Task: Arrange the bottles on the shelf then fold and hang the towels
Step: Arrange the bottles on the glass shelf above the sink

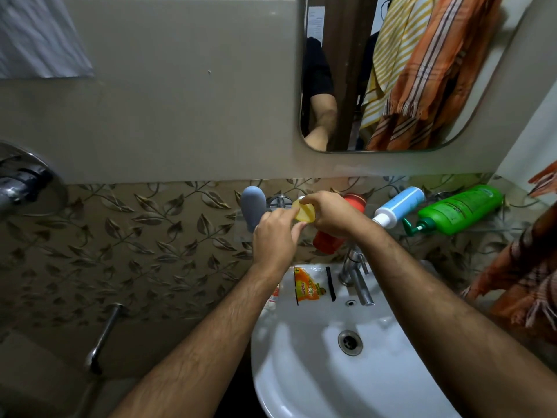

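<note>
A small yellow bottle (305,213) is held above the glass shelf (494,227) by both hands. My right hand (331,214) grips it from above and the right. My left hand (275,233) pinches its lower left side. On the shelf stand a grey bottle (252,206) and a red bottle (330,241), partly hidden behind my hands. A blue-and-white bottle (399,206) and a green pump bottle (455,209) lie on their sides to the right. An orange striped towel (524,267) hangs at the right edge.
A white sink (331,366) with a steel tap (357,279) sits below the shelf. An orange sachet (310,286) lies on its rim. The mirror (407,70) reflects hanging yellow and orange towels. A white cloth (39,37) hangs top left; a shower valve (21,179) is at left.
</note>
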A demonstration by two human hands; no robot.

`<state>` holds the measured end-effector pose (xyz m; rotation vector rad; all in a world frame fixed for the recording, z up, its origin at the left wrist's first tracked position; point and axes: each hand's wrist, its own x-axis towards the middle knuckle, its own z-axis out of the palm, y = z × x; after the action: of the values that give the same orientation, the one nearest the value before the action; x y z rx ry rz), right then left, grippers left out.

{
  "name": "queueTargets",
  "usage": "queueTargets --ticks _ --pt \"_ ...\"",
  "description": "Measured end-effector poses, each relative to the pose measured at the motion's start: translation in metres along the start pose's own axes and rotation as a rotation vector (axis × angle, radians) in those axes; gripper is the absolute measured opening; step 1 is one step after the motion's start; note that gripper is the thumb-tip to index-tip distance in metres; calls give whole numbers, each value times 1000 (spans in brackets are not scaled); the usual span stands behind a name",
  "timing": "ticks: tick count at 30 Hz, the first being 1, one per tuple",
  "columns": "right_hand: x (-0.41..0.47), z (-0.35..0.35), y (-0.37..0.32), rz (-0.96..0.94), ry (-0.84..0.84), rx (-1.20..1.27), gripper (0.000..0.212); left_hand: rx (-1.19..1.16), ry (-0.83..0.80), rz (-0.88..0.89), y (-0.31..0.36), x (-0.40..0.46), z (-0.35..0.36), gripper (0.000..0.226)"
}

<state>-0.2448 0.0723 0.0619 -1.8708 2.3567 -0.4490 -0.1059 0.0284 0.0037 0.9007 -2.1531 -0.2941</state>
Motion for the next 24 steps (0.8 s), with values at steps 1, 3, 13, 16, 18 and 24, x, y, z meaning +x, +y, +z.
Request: queueTargets --ticks 1,3,13,16,18,24 --pt "-1 -3 1 -9 3 32 52 -16 11 -10 2 2 -1 38" --pt "-5 -7 4 -20 23 110 47 -67 35 -39 6 6 -3 39" --pt "-4 -11 22 40 60 416 31 -302 -32 -302 9 9 8 43" --pt "-1 -10 20 52 60 451 34 -326 -71 -375 6 5 14 47" --pt "1 -9 19 57 57 489 32 -322 -81 -396 6 8 15 47" --pt "1 -7 23 41 24 472 35 -285 -67 -438 6 13 17 44"
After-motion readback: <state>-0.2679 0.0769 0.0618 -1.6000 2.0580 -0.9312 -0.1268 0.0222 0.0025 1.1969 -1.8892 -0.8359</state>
